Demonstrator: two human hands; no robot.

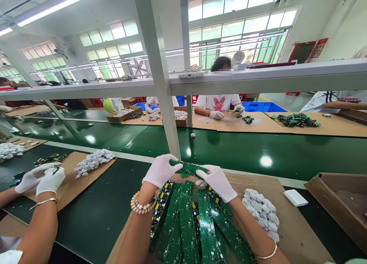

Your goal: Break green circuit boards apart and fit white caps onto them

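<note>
Both my hands wear white gloves and hold one green circuit board panel (187, 169) between them, level above the bench. My left hand (162, 171) grips its left end, thumb on top. At the right end, my right hand (217, 182) pinches the panel with the thumb over its edge. Below and nearer to me lies a pile of long green circuit board strips (183, 225), some showing black and yellow components. A heap of small white pieces (260, 210) sits just right of my right forearm, on brown cardboard (295, 225).
A co-worker's gloved hands (47, 178) work at the left beside another white heap (93, 162). A cardboard box (341, 206) stands at the right, near a white packet (296, 198). A grey post (163, 76) rises ahead. Beyond the green conveyor belt (235, 145), people sit working.
</note>
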